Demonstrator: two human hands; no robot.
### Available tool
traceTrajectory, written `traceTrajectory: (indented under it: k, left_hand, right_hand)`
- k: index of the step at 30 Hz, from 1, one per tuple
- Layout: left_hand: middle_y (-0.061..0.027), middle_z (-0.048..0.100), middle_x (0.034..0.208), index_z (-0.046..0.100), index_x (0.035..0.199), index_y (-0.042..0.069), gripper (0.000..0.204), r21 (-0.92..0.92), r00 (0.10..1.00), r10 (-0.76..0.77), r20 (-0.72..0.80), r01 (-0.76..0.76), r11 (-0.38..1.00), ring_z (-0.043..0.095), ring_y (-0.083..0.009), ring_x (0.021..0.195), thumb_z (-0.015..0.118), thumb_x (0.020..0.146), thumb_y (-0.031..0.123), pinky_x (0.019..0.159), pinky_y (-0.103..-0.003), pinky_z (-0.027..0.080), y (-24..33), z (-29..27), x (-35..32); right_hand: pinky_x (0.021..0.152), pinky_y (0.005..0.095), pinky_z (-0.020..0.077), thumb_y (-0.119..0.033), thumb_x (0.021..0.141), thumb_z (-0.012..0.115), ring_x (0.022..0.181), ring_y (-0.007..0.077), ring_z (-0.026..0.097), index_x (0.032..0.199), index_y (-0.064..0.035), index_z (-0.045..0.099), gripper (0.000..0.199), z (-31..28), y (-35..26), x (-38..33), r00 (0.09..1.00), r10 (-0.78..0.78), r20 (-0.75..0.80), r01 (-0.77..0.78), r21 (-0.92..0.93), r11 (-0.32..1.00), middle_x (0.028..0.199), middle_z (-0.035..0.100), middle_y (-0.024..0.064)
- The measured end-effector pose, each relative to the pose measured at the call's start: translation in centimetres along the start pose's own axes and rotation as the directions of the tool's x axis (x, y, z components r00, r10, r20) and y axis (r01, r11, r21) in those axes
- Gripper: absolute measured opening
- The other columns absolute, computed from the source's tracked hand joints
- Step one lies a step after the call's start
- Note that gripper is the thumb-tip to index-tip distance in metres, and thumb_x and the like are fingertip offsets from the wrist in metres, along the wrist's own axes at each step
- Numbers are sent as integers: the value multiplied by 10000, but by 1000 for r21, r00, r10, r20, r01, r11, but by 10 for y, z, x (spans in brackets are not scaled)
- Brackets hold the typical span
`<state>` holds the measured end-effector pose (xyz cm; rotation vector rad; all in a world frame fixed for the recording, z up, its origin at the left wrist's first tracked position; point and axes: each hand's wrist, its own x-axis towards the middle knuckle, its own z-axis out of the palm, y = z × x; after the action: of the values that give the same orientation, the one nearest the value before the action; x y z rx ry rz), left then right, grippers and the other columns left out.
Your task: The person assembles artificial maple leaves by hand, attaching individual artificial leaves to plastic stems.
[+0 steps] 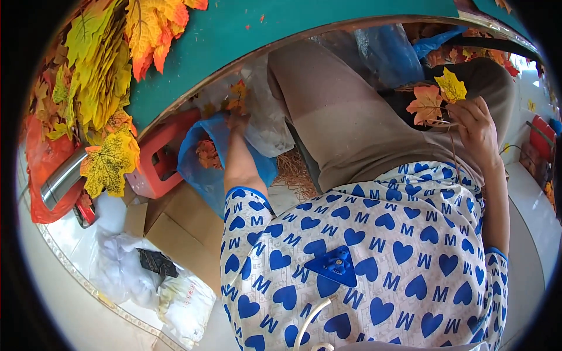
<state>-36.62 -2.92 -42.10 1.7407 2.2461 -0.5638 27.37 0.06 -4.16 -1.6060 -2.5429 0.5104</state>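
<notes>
My right hand (477, 128) is closed in a pinch around the thin stems of a sprig of artificial maple leaves, with an orange leaf (425, 105) and a yellow leaf (450, 86) at its top. A thin brown stem hangs down below the fingers. Over at the left, my left hand (237, 121) reaches to the far side of an open blue plastic bag (196, 137). Its fingers are dim and partly hidden. Just beyond them shows an orange leaf (238, 95); I cannot tell whether the hand holds it. Reddish leaves (208, 154) lie inside the bag.
A green tabletop (304, 20) curves above my lap. Stacked yellow-green leaves (102, 70) and orange leaves (155, 29) sit at its left end. Below are a red plastic stool (155, 181), a cardboard box (184, 225) and brown stems (295, 175) on the floor.
</notes>
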Motion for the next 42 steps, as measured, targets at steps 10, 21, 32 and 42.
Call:
traceTrajectory:
  k: [10, 21, 32, 42]
  left_hand:
    - [-159, 614, 1061, 581, 1077, 67, 485, -159, 956, -271, 108, 286, 945, 583, -342, 982, 650, 751, 419, 795, -411, 491, 62, -112, -47]
    - [-114, 628, 1057, 661, 1023, 57, 247, -146, 797, 308, -520, -439, 887, 615, -275, 925, 608, 845, 219, 763, -350, 508, 49, -202, -123]
    - [-110, 663, 816, 664, 808, 9, 69, 106, 163, 321, -933, -727, 678, 649, -236, 731, 664, 739, 6, 667, -306, 516, 146, -536, -281]
    - [-86, 655, 880, 667, 876, 49, 83, 212, -26, 270, -963, -693, 689, 616, -216, 823, 640, 823, 107, 774, -297, 469, 230, -640, -174]
  right_hand:
    - [727, 339, 477, -8, 738, 627, 838, 243, 539, 932, -40, 650, 198, -7, -5, 7, 999, -31, -23, 30, -32, 999, 892, 604, 74]
    - [698, 347, 490, 24, 616, 634, 807, 272, 549, 904, -39, 640, 295, -31, -20, 18, 954, -249, -169, 263, 69, 962, 877, 608, 80]
    - [717, 350, 510, -47, 628, 634, 862, 292, 584, 886, 9, 630, 264, -122, -50, 21, 770, -576, -275, 614, 73, 786, 963, 602, 133]
    - [755, 333, 523, -6, 688, 620, 879, 277, 593, 1016, 23, 614, 330, -148, -45, 56, 495, -511, -703, 643, -99, 759, 1065, 571, 141]
